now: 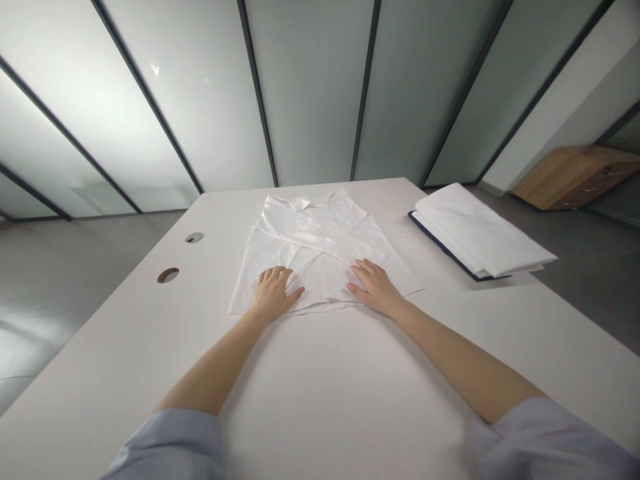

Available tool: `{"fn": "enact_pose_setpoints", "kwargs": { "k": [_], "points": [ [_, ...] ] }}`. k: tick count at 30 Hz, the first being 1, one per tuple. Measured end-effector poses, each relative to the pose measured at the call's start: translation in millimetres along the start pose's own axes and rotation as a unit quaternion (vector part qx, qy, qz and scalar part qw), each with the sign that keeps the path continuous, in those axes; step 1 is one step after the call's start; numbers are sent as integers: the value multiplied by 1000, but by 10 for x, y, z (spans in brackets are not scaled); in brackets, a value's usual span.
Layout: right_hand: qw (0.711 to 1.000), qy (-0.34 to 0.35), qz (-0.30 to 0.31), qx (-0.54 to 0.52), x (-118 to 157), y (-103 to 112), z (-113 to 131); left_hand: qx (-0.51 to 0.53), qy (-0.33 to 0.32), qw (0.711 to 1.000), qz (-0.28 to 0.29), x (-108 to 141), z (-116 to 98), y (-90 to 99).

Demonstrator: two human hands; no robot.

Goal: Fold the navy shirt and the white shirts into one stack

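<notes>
A white shirt (310, 233) lies spread on the white table, its collar toward the far edge and its hem toward me. Both sleeves appear folded across its front. On the lower left part of the shirt rests my left hand (273, 292), palm down, thumb stretched out to the right. My right hand (374, 287) lies palm down on the lower right part, with its fingers apart and thumb pointing left. Neither hand holds anything; both touch the fabric near the hem.
At the right edge of the table (320, 393) sits a stack of folded white cloth (480, 230) with a dark blue piece (445, 250) beneath. Two round holes pierce the tabletop at the left. A wooden cabinet (575, 177) stands beyond, at the right.
</notes>
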State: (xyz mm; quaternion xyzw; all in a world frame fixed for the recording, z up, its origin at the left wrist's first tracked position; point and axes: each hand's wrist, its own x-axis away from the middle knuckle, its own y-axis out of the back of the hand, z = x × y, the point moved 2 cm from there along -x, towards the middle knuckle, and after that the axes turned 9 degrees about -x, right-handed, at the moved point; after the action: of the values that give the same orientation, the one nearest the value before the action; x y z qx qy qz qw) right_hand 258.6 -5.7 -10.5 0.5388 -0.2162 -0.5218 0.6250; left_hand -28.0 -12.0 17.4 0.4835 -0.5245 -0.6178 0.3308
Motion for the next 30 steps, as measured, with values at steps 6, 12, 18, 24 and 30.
{"fn": "enact_pose_setpoints", "kwargs": {
  "k": [6,12,18,24,30],
  "points": [
    [988,120,24,-94,32,128,160,61,-185,980,37,74,-161,10],
    [984,117,104,-81,55,44,263,59,-188,979,57,62,-195,-46],
    [978,160,101,-84,40,-12,337,76,-226,970,39,57,-323,11],
    [979,169,91,-73,25,-20,387,29,-212,975,57,27,-382,-13],
    [990,120,72,-32,-20,-39,417,14,-144,988,47,-19,-399,-61]
  ]
}}
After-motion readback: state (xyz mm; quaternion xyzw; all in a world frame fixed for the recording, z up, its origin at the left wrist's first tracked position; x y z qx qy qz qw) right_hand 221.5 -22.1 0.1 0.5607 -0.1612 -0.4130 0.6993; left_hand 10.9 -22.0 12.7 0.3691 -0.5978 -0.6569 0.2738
